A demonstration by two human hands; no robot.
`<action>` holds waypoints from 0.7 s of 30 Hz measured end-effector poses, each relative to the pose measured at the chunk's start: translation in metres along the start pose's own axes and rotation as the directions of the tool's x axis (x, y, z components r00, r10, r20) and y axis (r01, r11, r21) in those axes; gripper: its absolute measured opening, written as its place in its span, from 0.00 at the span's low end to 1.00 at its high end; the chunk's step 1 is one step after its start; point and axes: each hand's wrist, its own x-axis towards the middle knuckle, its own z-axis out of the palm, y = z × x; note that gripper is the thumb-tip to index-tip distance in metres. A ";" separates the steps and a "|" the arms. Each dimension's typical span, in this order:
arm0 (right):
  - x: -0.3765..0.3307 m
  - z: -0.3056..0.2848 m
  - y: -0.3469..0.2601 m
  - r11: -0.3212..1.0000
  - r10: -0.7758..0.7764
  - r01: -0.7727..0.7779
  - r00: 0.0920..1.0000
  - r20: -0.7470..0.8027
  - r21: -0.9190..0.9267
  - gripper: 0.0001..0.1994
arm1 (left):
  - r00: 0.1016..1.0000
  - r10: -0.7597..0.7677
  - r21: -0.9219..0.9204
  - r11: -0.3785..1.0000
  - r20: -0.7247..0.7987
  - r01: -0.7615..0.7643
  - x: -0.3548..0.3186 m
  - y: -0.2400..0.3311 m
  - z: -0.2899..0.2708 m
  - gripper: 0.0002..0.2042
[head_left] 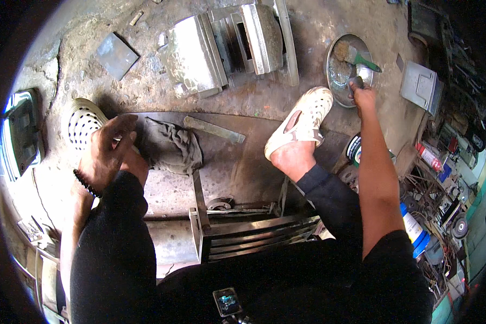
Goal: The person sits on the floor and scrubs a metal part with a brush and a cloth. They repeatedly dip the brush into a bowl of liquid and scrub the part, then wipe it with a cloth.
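The right hand (364,98) pinches a dark thing (356,82); leaning on the far pan (328,70) could tip it. I can't tell if the left hand (107,144) pinches anything.

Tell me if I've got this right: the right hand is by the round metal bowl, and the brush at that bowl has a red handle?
Not quite: the brush has a green handle, as the head view shows. The right hand is indeed by the round metal bowl.
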 end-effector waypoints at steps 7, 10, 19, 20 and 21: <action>0.043 0.022 0.008 0.895 0.283 -0.336 0.936 0.207 0.294 0.19 | 0.998 -0.023 0.066 0.997 -0.050 0.026 -0.011 -0.001 -0.003 0.16; 0.050 0.037 0.001 0.867 0.310 -0.341 0.940 0.141 0.364 0.18 | 0.998 -0.058 0.085 0.995 -0.036 0.061 -0.011 0.001 -0.003 0.16; 0.051 0.039 0.006 0.890 0.285 -0.323 0.945 0.161 0.321 0.24 | 1.000 -0.021 0.176 0.984 -0.012 0.023 0.007 0.015 -0.002 0.15; 0.044 0.035 0.005 0.876 0.275 -0.302 0.953 0.126 0.377 0.25 | 1.000 -0.016 0.180 0.983 -0.021 0.019 0.007 0.015 -0.002 0.15; 0.037 0.032 0.003 0.858 0.266 -0.279 0.960 0.091 0.431 0.26 | 1.000 -0.006 0.179 0.984 -0.025 0.011 0.008 0.014 -0.001 0.15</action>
